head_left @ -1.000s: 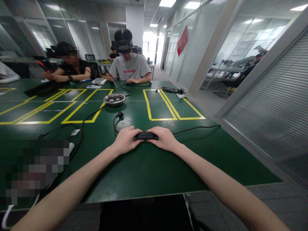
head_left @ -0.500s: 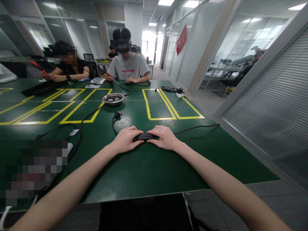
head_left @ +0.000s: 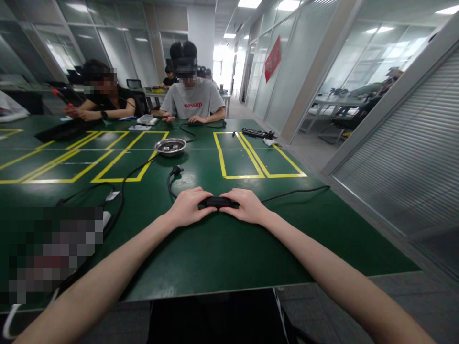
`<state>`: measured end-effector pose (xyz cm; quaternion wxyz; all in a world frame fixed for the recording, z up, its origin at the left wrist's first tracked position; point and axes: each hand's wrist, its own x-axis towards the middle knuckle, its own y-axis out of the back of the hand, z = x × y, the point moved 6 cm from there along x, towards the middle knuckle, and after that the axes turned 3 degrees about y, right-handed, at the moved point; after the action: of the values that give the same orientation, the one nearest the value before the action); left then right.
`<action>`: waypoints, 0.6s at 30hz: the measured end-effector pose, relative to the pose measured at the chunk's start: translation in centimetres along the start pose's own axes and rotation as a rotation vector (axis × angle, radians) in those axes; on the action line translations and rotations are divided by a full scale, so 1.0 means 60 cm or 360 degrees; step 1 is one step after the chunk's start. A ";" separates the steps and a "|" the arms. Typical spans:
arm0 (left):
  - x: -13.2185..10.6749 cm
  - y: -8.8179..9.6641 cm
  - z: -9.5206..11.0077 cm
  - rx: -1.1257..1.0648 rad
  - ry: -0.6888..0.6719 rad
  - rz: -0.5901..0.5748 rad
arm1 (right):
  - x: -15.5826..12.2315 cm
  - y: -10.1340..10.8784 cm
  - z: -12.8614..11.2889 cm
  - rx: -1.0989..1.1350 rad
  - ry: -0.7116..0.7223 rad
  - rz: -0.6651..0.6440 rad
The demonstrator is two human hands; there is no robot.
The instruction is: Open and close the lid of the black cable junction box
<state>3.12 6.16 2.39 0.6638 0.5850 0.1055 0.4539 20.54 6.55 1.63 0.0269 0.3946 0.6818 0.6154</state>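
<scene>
A black power adapter lies low over the green table, right in front of me. My left hand is closed around its left end, thumb on the near side and fingers on the far side. On its right end, my right hand grips the same way. From the left side a short cord curls away to a black plug. A thin black cable leads off to the right. The undersides of the adapter and its ends are hidden by my hands.
A steel bowl with small metal parts stands ahead. Yellow tape marks rectangles on the table. A black tripod-like object lies at the far right. Across sit two people, one holding a thin tool. A black cable runs at left.
Almost nothing has changed. The view has shifted very slightly; both hands keep their hold on the adapter. The person opposite has lowered the hand with the thin tool.
</scene>
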 end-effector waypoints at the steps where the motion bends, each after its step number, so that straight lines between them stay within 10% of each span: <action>1: 0.000 0.000 0.001 -0.0004 -0.0003 0.0000 | 0.000 0.001 -0.003 0.0016 0.0031 -0.0005; 12: 0.000 -0.006 0.006 -0.0593 0.0358 -0.0225 | 0.000 -0.003 -0.044 -0.0274 0.0320 -0.0166; 18: -0.003 0.024 0.010 -0.0115 0.0034 0.0251 | -0.001 0.004 0.019 -0.0312 -0.0176 -0.0008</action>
<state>2.73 5.50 3.77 0.6455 0.5624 0.0498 0.5144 21.29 7.41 1.55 0.1044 0.4216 0.6170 0.6563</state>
